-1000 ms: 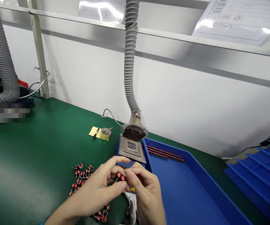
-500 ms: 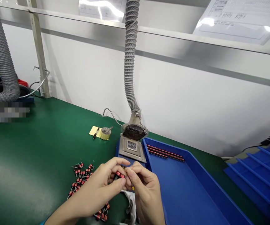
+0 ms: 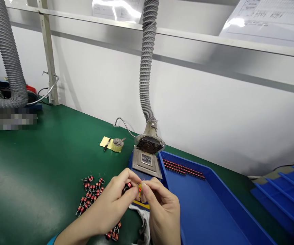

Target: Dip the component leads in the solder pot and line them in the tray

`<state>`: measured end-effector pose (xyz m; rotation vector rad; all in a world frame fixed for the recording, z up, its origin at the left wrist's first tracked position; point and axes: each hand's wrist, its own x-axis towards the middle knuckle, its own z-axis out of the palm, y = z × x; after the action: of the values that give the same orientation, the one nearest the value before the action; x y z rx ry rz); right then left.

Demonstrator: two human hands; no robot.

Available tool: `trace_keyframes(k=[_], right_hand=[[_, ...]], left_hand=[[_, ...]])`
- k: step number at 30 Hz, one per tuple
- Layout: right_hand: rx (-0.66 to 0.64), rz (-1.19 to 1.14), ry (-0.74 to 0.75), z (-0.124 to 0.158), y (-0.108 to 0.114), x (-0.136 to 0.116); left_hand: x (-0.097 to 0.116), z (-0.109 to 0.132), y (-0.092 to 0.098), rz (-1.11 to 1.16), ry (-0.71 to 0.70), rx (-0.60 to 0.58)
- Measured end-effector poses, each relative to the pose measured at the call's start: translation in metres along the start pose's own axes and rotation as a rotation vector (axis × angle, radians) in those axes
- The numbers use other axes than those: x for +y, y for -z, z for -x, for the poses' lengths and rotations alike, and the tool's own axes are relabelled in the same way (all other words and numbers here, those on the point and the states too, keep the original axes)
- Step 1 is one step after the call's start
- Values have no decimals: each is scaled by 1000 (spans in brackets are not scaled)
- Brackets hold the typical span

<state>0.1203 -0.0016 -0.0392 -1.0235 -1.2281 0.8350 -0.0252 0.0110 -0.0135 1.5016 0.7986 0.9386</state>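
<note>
My left hand (image 3: 112, 204) is closed, its thumb and fingers curled round a small red-and-black coil (image 3: 129, 185). Between both sets of fingertips stands a small yellow-and-orange piece (image 3: 140, 191), with a thin pinkish wire end above it. My right hand (image 3: 162, 208) pinches that piece from the right, thumb against forefinger. Both hands meet just in front of a metal-topped solder pot (image 3: 147, 160). Left of my left wrist lies a loose heap of red-and-black coils (image 3: 87, 195) with wire leads. More coils (image 3: 114, 233) lie under my left forearm.
A blue tray (image 3: 203, 207) stands right of my hands, with rows of red-and-black coils (image 3: 182, 167) along its back. A fume hood (image 3: 149, 143) on a grey hose hangs over the pot. A tape roll (image 3: 117, 145), pen and yellow notes lie behind. White cloth (image 3: 145, 217) lies below.
The yellow-and-orange piece now shows upright between my fingertips, where fingers covered most of it before. The coil in my left hand is more hidden. The whole view has shifted slightly.
</note>
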Motion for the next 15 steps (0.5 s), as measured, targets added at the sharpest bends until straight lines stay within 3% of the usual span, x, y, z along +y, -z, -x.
trace_keyframes(k=[5,15], right_hand=[[-8,-13,15,-2,0,2],[-18,-60,-26,-2,-3,3]], left_hand=[[3,2,-1,-199,-1,57],[5,3,-2,-287,-22,38]])
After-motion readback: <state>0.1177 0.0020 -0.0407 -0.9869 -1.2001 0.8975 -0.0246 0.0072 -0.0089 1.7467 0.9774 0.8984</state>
